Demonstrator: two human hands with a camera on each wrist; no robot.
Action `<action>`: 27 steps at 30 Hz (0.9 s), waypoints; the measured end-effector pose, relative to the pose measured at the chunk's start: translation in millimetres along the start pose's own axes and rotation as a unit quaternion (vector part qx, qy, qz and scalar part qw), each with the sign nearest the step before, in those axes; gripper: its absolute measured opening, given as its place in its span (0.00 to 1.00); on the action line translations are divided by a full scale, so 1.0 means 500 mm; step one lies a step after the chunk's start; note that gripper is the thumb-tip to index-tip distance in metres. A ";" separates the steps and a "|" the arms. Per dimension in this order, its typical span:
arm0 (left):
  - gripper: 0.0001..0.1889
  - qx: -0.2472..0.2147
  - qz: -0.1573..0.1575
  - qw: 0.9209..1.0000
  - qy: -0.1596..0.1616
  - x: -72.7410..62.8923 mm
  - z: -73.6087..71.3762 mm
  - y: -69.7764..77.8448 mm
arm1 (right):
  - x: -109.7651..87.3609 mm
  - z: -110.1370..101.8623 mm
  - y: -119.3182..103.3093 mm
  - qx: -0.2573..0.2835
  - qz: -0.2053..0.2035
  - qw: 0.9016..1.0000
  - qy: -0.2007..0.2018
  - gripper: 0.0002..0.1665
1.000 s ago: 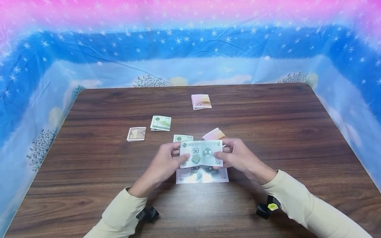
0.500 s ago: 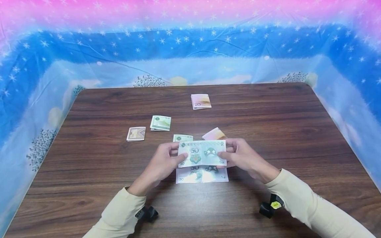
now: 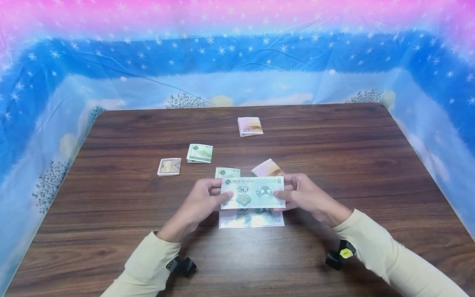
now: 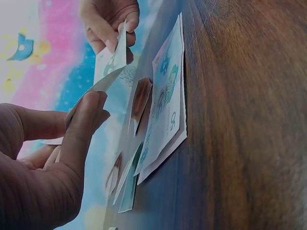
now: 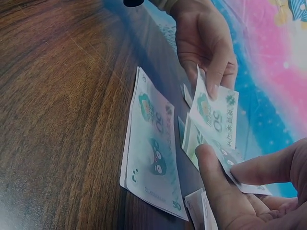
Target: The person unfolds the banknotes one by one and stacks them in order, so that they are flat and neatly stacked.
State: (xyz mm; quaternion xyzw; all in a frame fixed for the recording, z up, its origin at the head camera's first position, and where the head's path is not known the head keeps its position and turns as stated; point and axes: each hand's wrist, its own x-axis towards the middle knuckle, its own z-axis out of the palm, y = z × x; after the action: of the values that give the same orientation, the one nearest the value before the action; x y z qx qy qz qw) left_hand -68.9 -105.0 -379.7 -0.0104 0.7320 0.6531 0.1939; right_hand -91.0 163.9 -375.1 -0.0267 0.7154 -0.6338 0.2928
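Note:
A green-and-white play banknote [image 3: 254, 194] marked 50 is stretched between both hands. My left hand [image 3: 200, 202] pinches its left end, thumb on top and fingers behind. My right hand [image 3: 311, 200] pinches the opposite end the same way. The note spans nearly flat in the head view, while the left wrist view shows a bend at its middle crease. Below it on the table lie unfolded 50 banknotes [image 5: 151, 148], one on another, their upper part hidden by the held note in the head view.
Behind the held note lie a folded green banknote [image 3: 228, 172] and a folded pink-orange one [image 3: 268, 168]. Farther left are another folded green note [image 3: 200, 153] and a folded brown one [image 3: 169, 167]. A folded 20 note [image 3: 250, 126] lies near the back of the wooden table [image 3: 334, 144].
The held banknote has been pulled wider and flatter. My right hand has moved slightly to the right, my left hand slightly to the left. The notes on the table have stayed in place.

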 end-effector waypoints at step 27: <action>0.17 -0.061 -0.048 0.997 0.000 0.012 -0.009 -0.012 | 0.001 -0.011 0.012 0.036 0.009 0.999 -0.016 0.25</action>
State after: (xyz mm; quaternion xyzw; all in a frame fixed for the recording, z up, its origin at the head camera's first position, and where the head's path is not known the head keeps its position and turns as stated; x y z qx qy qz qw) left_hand -73.9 -108.6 -386.7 -0.0575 0.6895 0.6863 0.2241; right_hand -92.0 169.8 -380.9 -0.0195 0.6874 -0.6563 0.3104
